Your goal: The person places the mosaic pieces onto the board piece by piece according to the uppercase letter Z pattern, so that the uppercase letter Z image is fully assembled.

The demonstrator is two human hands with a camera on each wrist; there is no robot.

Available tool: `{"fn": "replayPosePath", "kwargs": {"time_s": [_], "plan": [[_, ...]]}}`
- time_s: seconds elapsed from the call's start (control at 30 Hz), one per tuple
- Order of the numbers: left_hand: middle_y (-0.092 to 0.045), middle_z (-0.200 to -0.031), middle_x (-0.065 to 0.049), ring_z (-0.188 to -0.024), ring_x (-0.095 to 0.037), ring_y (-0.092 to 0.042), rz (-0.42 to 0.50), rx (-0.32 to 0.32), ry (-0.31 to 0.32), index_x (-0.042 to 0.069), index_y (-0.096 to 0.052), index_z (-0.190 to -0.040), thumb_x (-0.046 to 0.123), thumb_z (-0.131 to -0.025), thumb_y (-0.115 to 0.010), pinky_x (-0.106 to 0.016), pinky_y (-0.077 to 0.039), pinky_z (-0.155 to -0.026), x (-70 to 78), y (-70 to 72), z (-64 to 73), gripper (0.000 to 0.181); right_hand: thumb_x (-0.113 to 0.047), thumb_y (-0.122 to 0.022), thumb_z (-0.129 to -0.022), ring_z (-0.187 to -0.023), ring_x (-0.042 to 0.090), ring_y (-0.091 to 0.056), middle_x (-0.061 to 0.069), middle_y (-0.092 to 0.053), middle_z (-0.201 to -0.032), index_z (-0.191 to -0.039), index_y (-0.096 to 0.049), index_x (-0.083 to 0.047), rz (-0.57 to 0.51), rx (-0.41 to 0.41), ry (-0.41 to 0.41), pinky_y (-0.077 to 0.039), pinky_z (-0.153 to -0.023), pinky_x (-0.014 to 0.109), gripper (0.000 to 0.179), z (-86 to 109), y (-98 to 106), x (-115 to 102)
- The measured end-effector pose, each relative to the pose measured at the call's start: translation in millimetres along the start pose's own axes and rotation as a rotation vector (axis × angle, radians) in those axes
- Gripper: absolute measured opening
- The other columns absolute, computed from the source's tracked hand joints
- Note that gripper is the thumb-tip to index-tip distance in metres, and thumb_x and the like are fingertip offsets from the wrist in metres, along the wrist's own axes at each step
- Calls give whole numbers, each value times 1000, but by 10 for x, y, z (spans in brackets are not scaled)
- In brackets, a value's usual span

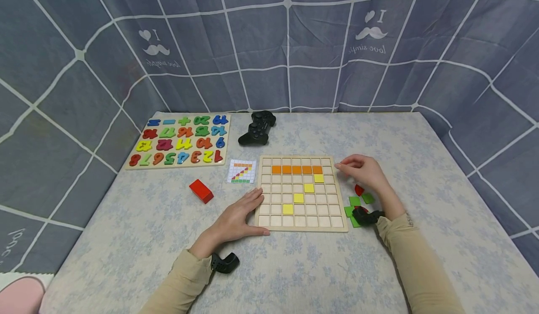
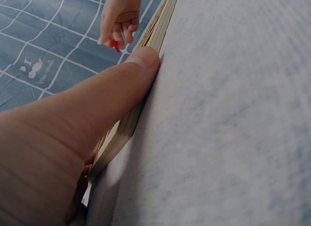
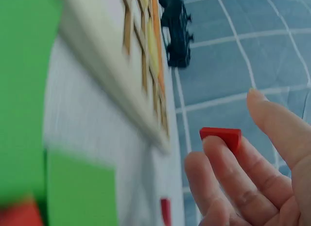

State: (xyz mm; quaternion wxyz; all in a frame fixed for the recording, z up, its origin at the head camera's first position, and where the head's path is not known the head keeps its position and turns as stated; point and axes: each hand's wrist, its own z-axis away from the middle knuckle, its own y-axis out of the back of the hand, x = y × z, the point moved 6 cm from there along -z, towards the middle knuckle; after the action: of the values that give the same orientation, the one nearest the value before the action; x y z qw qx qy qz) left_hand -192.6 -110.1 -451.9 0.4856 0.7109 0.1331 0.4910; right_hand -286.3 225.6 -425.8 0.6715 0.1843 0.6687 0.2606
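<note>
A wooden grid board (image 1: 269,222) lies on the table, with a row of orange tiles (image 1: 296,169) and a diagonal of yellow tiles (image 1: 298,198) in its cells. My left hand (image 1: 236,218) rests at its near left corner, fingers along the left edge. The straight thumb (image 2: 121,82) presses the near edge. Beyond the board's right edge, my right hand (image 1: 365,171) holds a small red tile (image 3: 222,134) at its fingertips; its full shape cannot be told. Below that hand lie loose green tiles (image 1: 354,201) and red tiles (image 1: 359,190), partly hidden by the wrist camera.
A pattern card (image 1: 242,171) lies left of the board, and a red block (image 1: 201,191) is nearer my left hand. Farther back are a number puzzle board (image 1: 177,164) and a black game controller (image 1: 258,128). A gridded curtain (image 1: 261,42) hangs behind the table.
</note>
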Motion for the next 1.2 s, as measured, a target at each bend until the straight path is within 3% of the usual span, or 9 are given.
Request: {"fn": "replayPosePath", "kwargs": {"time_s": [0.2, 0.37, 0.47, 0.67, 0.93, 1.2], "plan": [[-26, -152, -7, -141, -21, -20, -5, -2, 7, 1, -39, -142, 57, -72, -73, -41, -24, -111, -5, 3, 3, 96, -33, -67, -88, -80, 21, -59, 6, -65, -88, -99, -66, -8, 53, -44, 124, -47, -69, 35, 28, 35, -151, -255], [-26, -152, -6, -141, -21, -20, -8, -3, 9, 1, -38, -142, 57, -72, -73, -41, -23, -111, -9, 5, 5, 96, -19, -63, -91, -76, 21, -62, 6, -63, -92, -96, -63, -8, 60, -160, 184, -48, -68, 34, 12, 45, -312, -410], [-26, -152, -6, -141, -21, -19, -4, -3, 10, 1, -38, -142, 57, -72, -73, -41, -24, -111, -10, 6, 4, 96, -16, -65, -89, -74, 20, -61, 6, -60, -91, -98, -59, -7, 82, -236, 216, -48, -66, 34, 14, 26, -399, -501], [-26, -153, -6, -141, -20, -19, -2, -3, 12, 1, -38, -143, 58, -72, -73, -41, -24, -111, -12, 4, 0, 97, -15, -69, -86, -76, 17, -58, 2, -62, -87, -97, -63, -10, 194, -334, 252, -48, -68, 33, 14, -98, -532, -637], [-26, -153, -6, -141, -20, -19, 1, -3, 9, 1, -38, -143, 56, -72, -73, -41, -24, -111, -10, 3, 1, 96, -9, -61, -91, -83, 20, -60, 2, -67, -89, -98, -70, -6, 286, -467, 291, -49, -74, 36, 12, -269, -668, -705], [-25, -153, -6, -141, -19, -18, 2, -11, 9, 1, -37, -143, 57, -73, -73, -41, -24, -111, -13, -6, -3, 97, -6, -63, -88, -93, 26, -62, 4, -69, -93, -96, -72, -4, 305, -495, 281, -51, -80, 38, 13, -314, -718, -659]]}}
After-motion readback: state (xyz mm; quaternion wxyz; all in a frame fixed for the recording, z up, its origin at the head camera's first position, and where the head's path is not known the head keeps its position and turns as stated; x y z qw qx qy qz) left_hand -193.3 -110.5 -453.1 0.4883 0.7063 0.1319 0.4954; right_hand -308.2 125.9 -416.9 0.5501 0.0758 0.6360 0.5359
